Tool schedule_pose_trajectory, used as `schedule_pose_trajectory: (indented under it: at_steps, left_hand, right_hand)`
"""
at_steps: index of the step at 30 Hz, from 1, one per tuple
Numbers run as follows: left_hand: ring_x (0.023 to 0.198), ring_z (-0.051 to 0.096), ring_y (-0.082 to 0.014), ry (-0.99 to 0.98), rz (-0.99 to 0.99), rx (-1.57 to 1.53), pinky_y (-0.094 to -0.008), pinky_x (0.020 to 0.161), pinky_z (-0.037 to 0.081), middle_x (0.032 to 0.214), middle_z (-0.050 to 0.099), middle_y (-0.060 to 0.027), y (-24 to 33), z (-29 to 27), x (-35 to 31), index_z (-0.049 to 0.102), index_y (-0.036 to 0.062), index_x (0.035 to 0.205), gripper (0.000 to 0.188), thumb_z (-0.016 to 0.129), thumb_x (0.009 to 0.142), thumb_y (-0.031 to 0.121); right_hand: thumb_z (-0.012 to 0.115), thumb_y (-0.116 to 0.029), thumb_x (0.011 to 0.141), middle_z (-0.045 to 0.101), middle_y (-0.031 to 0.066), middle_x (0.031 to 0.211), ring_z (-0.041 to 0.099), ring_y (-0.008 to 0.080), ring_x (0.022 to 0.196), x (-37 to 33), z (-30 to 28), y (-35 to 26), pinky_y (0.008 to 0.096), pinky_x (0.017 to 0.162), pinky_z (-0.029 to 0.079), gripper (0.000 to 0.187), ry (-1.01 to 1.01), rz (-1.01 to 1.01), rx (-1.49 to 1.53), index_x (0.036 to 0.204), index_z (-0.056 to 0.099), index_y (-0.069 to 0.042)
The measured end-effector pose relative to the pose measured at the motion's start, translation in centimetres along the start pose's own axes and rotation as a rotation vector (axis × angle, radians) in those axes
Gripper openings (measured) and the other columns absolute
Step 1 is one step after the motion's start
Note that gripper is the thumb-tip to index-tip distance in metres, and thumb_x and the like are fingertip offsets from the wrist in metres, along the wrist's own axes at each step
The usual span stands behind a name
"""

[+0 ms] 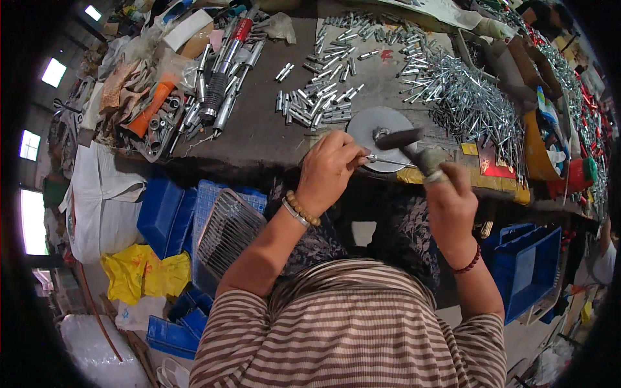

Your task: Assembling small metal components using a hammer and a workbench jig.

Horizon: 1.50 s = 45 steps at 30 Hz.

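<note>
My left hand (331,167) is at the front edge of the workbench, fingers pinched on one end of a thin shiny metal rod (394,163). The rod points right across the near rim of a round grey metal disc (388,115). My right hand (453,204) is wrapped round the handle of a hammer; its dark head (399,139) hovers over the disc, and its grip looks wrapped. Beyond my left hand lie several short silver metal sleeves (317,107). To the right of the disc spreads a large heap of thin metal rods (469,97).
Tools and sockets crowd the bench's left side, with an orange-handled tool (152,108) among them. A yellow container (540,145) stands at the right edge. Below are blue plastic crates (165,213), a slatted metal rack (226,229), a yellow bag (145,271) and another blue crate (527,271).
</note>
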State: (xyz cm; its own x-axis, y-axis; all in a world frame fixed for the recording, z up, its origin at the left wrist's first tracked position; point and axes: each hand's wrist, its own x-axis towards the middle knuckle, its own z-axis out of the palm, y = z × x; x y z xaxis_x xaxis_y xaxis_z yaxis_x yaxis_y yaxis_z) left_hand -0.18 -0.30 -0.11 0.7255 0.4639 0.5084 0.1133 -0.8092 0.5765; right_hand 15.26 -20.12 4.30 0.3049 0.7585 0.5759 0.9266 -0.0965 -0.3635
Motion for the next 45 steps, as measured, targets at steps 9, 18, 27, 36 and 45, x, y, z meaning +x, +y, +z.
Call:
schedule_pose_trajectory:
  at_steps: [9,18,27,36,45]
  left_hand:
    - [0.088,0.064,-0.0300,0.008,0.009,-0.023,-0.0398,0.075,0.052,0.094,0.062,-0.0092,0.0,-0.2,0.3,0.073,0.0048,0.094,0.012,0.077,0.084,0.007]
    - [0.089,0.063,-0.0296,0.008,-0.049,-0.071,-0.0412,0.080,0.052,0.093,0.061,-0.0085,0.2,-0.1,-0.1,0.077,0.0083,0.096,0.013,0.078,0.083,0.011]
    - [0.081,0.064,-0.0174,0.174,-0.316,-0.247,-0.0291,0.069,0.052,0.101,0.071,-0.0071,3.2,0.8,-3.3,0.066,0.0090,0.133,0.037,0.068,0.096,0.006]
    - [0.075,0.060,-0.0066,0.112,-0.780,-0.907,-0.0207,0.061,0.048,0.098,0.073,-0.0058,3.5,0.8,-5.0,0.041,0.0043,0.152,0.058,0.067,0.100,0.010]
    - [0.071,0.059,-0.0053,0.309,-0.767,-0.677,-0.0210,0.060,0.047,0.091,0.069,-0.0015,0.9,-5.2,-11.0,0.049,0.0036,0.141,0.054,0.074,0.093,0.011]
  right_hand:
    - [0.068,0.000,0.086,0.061,0.0123,0.099,0.063,0.0350,0.082,1.9,0.0,0.8,0.0449,0.070,0.052,0.027,-0.212,0.249,0.204,0.111,0.069,-0.009]
    - [0.072,-0.004,0.080,0.064,0.0102,0.095,0.064,0.0330,0.092,1.7,2.2,-0.3,0.0432,0.076,0.053,0.021,-0.272,0.041,-0.192,0.099,0.065,-0.008]
    - [0.072,-0.008,0.089,0.067,0.0146,0.081,0.064,0.0240,0.069,-0.5,2.8,-2.2,0.0391,0.066,0.051,0.020,-0.466,0.421,0.481,0.105,0.062,0.000]
    - [0.071,-0.007,0.093,0.065,0.0056,0.079,0.057,0.0084,0.073,-1.4,4.0,-4.9,0.0286,0.065,0.048,0.021,-0.575,0.707,0.864,0.109,0.061,0.002]
    - [0.067,-0.005,0.097,0.064,0.0019,0.096,0.058,0.0076,0.082,-3.4,5.5,-6.1,0.0232,0.071,0.049,0.035,-0.672,0.758,1.074,0.131,0.058,0.000]
